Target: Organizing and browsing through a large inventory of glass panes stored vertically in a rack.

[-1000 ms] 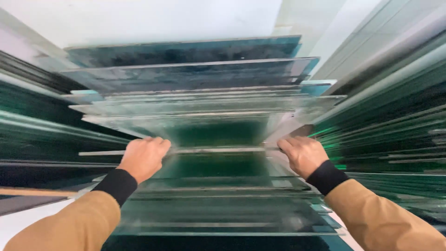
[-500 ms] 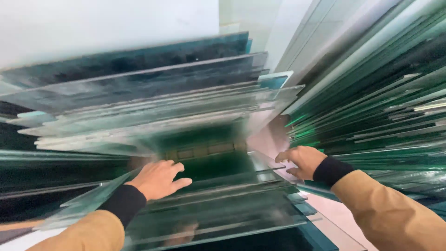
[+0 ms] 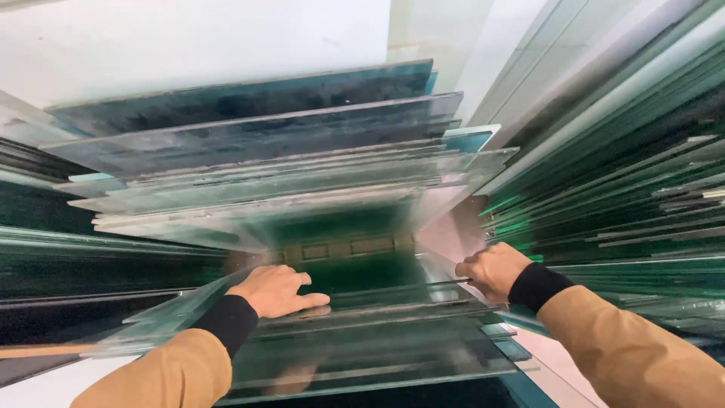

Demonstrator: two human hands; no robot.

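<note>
Many upright glass panes stand in a row in front of me, their green edges toward me. My left hand (image 3: pixel 276 291) lies flat on the top edge of a near glass pane (image 3: pixel 377 302), fingers spread and pointing right. My right hand (image 3: pixel 492 270) is curled around the right end of that same pane's edge. Both arms wear tan sleeves with black cuffs. A gap opens between this near group and the far stack of glass panes (image 3: pixel 287 174) behind it.
More glass sheets (image 3: pixel 619 204) lean in a dense stack along the right, and others (image 3: pixel 68 264) fill the left. A white wall (image 3: pixel 189 45) rises behind. A strip of pale floor (image 3: pixel 453 234) shows between the stacks.
My left hand has gone from gripping the pane's edge to lying flat on it. The view has tilted and the gap in the stack has widened.
</note>
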